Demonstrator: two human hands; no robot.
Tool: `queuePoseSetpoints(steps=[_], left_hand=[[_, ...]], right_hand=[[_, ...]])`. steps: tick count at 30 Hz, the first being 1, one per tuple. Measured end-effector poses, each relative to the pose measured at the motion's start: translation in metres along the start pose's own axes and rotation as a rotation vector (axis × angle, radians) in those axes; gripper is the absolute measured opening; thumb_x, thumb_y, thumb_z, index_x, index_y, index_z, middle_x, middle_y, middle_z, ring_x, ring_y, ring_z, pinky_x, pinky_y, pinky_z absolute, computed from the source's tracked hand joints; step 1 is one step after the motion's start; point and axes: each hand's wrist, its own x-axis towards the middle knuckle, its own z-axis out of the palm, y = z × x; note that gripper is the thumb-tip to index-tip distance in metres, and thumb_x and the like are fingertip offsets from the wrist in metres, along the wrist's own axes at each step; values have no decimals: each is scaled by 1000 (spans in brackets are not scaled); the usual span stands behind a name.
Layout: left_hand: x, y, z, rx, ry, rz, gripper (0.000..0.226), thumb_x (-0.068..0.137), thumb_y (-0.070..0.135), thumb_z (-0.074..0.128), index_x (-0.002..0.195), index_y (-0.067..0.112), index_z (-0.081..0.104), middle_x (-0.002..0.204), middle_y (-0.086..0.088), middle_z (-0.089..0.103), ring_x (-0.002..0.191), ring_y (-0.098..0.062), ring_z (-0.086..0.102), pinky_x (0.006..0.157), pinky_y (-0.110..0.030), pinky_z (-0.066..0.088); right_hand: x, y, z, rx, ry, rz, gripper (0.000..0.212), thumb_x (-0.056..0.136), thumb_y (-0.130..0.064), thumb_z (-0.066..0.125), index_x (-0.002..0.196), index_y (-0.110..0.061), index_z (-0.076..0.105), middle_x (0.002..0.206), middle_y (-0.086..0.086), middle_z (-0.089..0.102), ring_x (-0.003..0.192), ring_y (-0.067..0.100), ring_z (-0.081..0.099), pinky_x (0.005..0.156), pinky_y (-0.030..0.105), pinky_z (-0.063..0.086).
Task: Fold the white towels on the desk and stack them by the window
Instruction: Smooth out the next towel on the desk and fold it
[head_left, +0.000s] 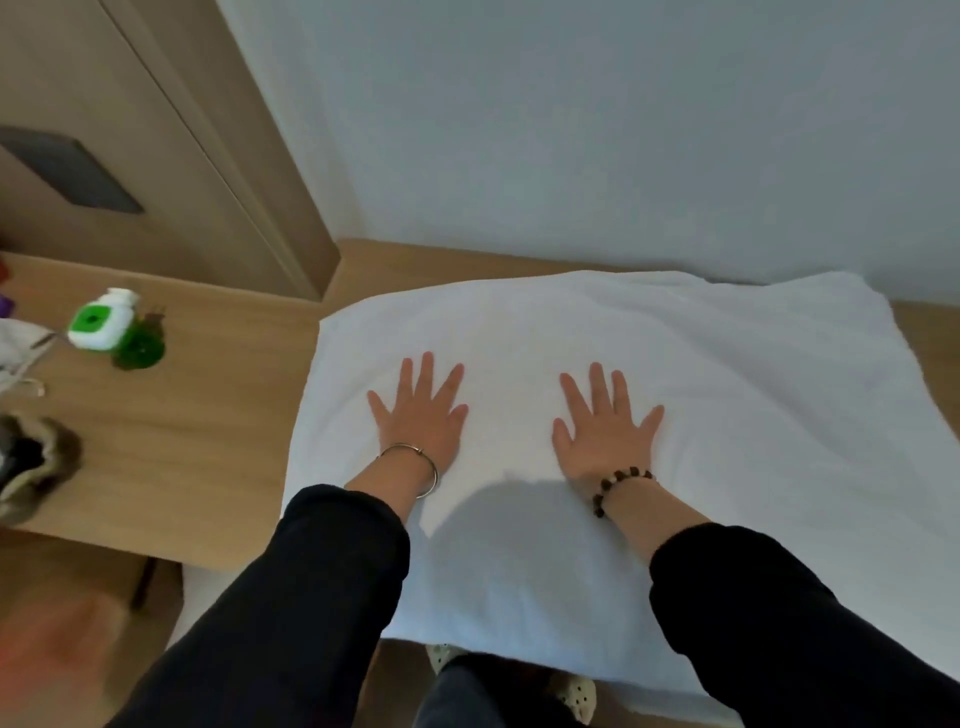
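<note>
Large white terry towel (597, 332) spread over light wooden desk (171, 441), left hand (422, 415) and right hand (602, 428) pressing flat on it, fingers splayed

Soft matt cloth towel (649, 364) (faintly nubbed) on smooth wood-grain desk (197, 415).

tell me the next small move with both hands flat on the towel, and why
Probably sweep both palms outward. The left hand and right hand lie flat, fingers spread, mid white towel, which is spread over the desk with soft creases toward its right side; smoothing them likely comes before folding.
</note>
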Motion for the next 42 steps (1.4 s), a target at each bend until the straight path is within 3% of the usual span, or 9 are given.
queuePoseSetpoints(steps=[11,15,18,20,24,30,34,38,42], left_hand=[[81,25,-36,65,-37,318,52,102,39,17,148,42,-7,157,7,-19,145,-19,-17,110,-60,-1],[84,9,-50,-110,-116,382,51,100,36,35,148,39,18,160,5,-6,146,-16,-10,114,-50,-3],[84,-29,-60,-99,181,259,44,93,21,41,135,32,47,159,-3,11,146,-21,5,115,-41,11],[88,-57,-67,-96,318,68,42,87,16,45,128,24,52,150,-8,29,136,-26,25,103,-37,29],[105,-81,-78,-568,100,-309,43,90,28,54,126,6,47,129,-15,51,116,-33,49,91,-36,40],[138,-78,-91,-904,-47,-442,67,78,49,66,134,17,49,132,-6,54,118,-28,53,91,-31,41],[149,-83,-94,-1311,-78,-513,69,78,37,75,132,3,49,131,-8,54,117,-25,53,87,-29,39],[147,-86,-93,-1244,-108,-495,65,81,28,74,131,-4,48,112,-13,62,95,-25,59,75,-27,42],[152,-85,-88,-881,128,-537,45,90,27,62,125,-2,55,127,-17,58,116,-32,55,88,-30,41]], right_hand=[[23,-8,-22,57,-25,266,63,95,-40,21,151,-30,-5,158,2,-18,145,25,-17,112,62,-3],[55,-57,-36,41,92,230,61,97,-31,25,152,-19,2,159,7,-14,146,26,-12,114,58,-1],[84,-87,-41,39,128,54,59,99,-40,16,152,-25,-6,159,5,-17,146,25,-15,115,55,-3],[97,-93,-37,17,120,17,60,98,-46,13,151,-29,-8,159,4,-17,146,24,-15,116,53,-4],[104,-90,-27,2,146,33,63,94,-49,11,151,-32,-8,159,2,-16,146,22,-15,115,52,-5],[108,-90,-23,7,168,43,64,93,-49,11,151,-31,-9,159,1,-16,146,21,-14,116,50,-4],[109,-89,-23,14,166,48,64,92,-49,11,151,-31,-8,159,0,-16,146,20,-15,116,50,-3],[109,-90,-24,31,173,55,65,92,-48,13,151,-31,-5,159,0,-14,146,20,-14,116,49,-3],[112,-89,-22,36,176,47,65,91,-48,12,151,-31,-6,159,0,-15,146,20,-15,116,50,-3]])
